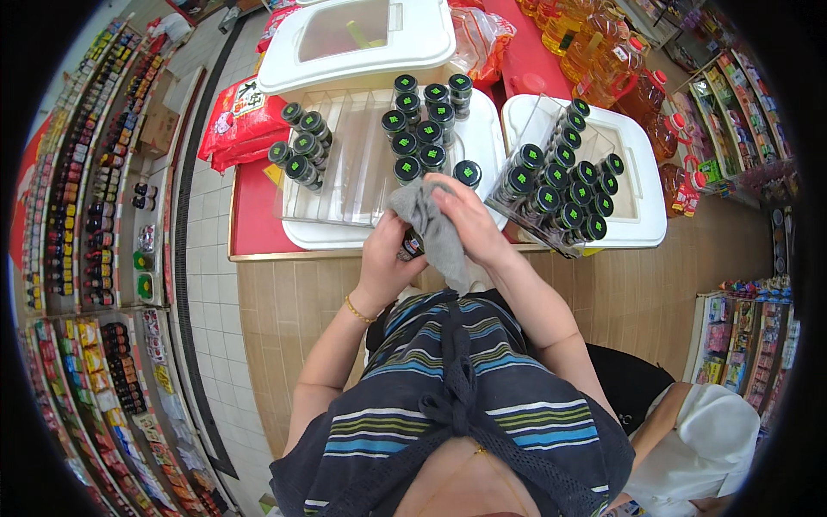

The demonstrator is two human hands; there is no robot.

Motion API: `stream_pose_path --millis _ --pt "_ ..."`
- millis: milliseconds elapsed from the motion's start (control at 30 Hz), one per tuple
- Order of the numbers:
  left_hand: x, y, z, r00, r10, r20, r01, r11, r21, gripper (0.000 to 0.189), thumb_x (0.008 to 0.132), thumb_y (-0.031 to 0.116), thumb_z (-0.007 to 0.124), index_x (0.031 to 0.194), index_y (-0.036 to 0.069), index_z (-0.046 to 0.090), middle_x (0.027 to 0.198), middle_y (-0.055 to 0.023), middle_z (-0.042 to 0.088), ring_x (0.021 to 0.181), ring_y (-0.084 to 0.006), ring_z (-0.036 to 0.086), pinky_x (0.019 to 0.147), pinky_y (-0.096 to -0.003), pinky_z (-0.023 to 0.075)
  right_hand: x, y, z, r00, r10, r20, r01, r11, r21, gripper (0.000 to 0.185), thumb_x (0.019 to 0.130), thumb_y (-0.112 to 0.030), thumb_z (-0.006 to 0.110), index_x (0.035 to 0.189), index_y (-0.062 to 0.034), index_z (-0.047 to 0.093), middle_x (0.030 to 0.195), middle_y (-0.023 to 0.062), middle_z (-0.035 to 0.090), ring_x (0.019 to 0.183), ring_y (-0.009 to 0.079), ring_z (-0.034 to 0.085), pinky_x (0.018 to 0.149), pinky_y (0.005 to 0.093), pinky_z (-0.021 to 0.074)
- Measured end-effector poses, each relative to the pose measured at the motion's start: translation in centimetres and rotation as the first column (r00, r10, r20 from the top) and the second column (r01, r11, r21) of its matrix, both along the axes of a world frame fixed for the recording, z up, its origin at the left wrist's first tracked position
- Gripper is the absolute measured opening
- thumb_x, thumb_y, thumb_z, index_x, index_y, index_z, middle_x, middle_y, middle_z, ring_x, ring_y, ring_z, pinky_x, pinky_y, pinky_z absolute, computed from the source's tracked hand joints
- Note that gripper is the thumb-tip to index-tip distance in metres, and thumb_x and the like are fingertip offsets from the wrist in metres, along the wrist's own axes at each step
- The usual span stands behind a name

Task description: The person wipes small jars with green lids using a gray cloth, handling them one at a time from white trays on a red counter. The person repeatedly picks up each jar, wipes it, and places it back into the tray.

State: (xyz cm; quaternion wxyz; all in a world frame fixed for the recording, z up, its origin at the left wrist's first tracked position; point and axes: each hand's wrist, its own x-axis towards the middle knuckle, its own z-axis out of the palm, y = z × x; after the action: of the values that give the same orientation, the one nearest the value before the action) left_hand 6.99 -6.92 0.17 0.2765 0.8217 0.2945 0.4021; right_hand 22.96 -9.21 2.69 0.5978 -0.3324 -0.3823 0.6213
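My left hand (386,258) grips a small spice jar (411,245), with part of its label showing below the fingers. Around the jar's top is a grey cloth (431,223), pinched by my right hand (470,220). Just beyond them, a clear acrylic divided tray (349,161) holds black-capped jars in its left and right compartments. One jar (466,174) stands apart on the white lid, close to my right hand. Farther right, a second clear acrylic tray (526,223) carries several rows of similar black-capped jars (570,215).
White lidded bins (646,226) support the trays on a red-topped table (255,220). Red packaged bags (242,119) lie at the left, and oil bottles (601,64) stand at the back right. Stocked shelves (97,194) line the left. A person in white (698,446) is close behind at right.
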Motion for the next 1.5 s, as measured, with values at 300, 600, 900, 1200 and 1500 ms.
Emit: stream_pose_path --millis 300,600,900,1200,1500 --pt "2.1 -1.2 -0.4 0.892 0.071 0.447 0.22 0.794 -0.566 0.033 0.085 0.008 0.059 0.116 0.0 0.048 0.102 -0.0031 0.056 0.092 -0.0116 0.054 0.081 -0.0247 0.0443 -2.9 -1.2 -2.9 0.963 -0.25 -0.104 0.248 0.968 -0.029 0.055 0.097 -0.037 0.043 0.136 -0.0003 0.031 0.124 0.0098 0.045 0.11 0.017 0.048 0.094 0.0295 0.0382" --pt "3.1 -2.1 1.0 0.978 0.161 0.13 -0.125 0.96 -0.251 0.028 0.083 0.018 0.06 0.105 0.003 0.05 0.098 -0.0092 0.052 0.092 -0.0238 0.052 0.082 -0.0339 0.0414 -3.9 -1.8 -1.8 0.886 -0.452 0.102 0.411 0.869 0.277 0.074 0.085 -0.033 0.064 0.137 0.0015 0.025 0.122 0.0103 0.044 0.111 0.0183 0.044 0.097 0.0308 0.034" --pt "3.4 -4.6 0.6 0.978 0.119 0.172 -0.076 0.968 -0.239 0.04 0.085 0.016 0.059 0.115 -0.003 0.042 0.102 -0.0178 0.052 0.09 -0.0289 0.053 0.08 -0.036 0.0426 -1.9 -2.5 -4.6 0.862 -0.315 -0.398 0.303 0.948 -0.094 0.049 0.097 -0.045 0.04 0.124 -0.0035 0.041 0.113 0.0071 0.051 0.099 0.0137 0.051 0.085 0.028 0.0438" --pt "5.2 -3.3 0.9 0.86 0.186 0.476 0.009 0.926 -0.378 0.065 0.097 0.05 0.024 0.133 -0.003 0.031 0.124 -0.0166 0.039 0.113 -0.0266 0.04 0.1 -0.0353 0.0271 -3.6 -3.4 -4.3 0.933 -0.356 0.048 0.352 0.933 0.081 0.062 0.084 -0.026 0.063 0.133 -0.0013 0.034 0.119 0.0083 0.051 0.108 0.0179 0.05 0.093 0.0295 0.0391" --pt "4.1 -2.1 2.6 0.964 0.264 0.034 -0.253 0.948 -0.195 0.048 0.096 0.038 0.036 0.128 0.004 0.05 0.111 -0.0136 0.042 0.111 -0.0269 0.035 0.098 -0.0367 0.0241 -1.0 -3.2 -4.1 0.96 -0.278 -0.007 0.277 0.954 0.116 0.051 0.092 -0.016 0.052 0.138 -0.0046 0.032 0.123 0.0053 0.048 0.11 0.0147 0.048 0.097 0.0307 0.0382"
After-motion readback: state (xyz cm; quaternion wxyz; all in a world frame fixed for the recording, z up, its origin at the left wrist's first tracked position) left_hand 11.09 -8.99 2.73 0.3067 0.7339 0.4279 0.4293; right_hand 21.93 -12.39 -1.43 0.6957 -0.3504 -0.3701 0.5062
